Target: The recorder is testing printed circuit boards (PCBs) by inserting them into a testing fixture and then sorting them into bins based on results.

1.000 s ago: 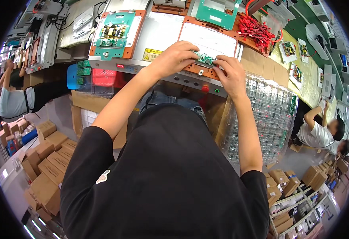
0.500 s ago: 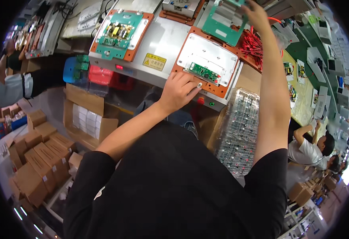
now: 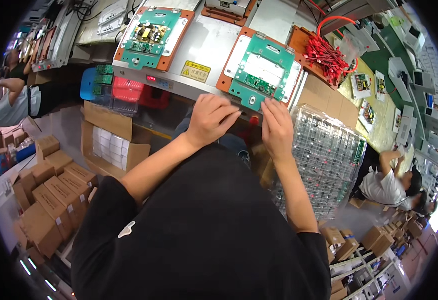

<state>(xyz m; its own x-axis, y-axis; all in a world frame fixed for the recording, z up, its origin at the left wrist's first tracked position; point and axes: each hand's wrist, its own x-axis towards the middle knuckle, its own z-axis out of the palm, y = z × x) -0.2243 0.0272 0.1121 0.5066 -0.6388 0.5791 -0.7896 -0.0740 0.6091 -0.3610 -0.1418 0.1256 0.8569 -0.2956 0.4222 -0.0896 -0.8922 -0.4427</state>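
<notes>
Green fixture plate (image 3: 262, 74) on orange base, both hands (image 3: 212, 118) (image 3: 277, 127) fingertips pressing its near edge, holding nothing

Right hand (image 3: 277, 126) down from the upper fixture, where it reached half a second ago; now at near edge of green cover plate (image 3: 262, 72). That plate now lies closed over the orange-framed fixture (image 3: 227, 75), white panel earlier exposed. Left hand (image 3: 210, 117) pulled back to plate's near edge.
</notes>
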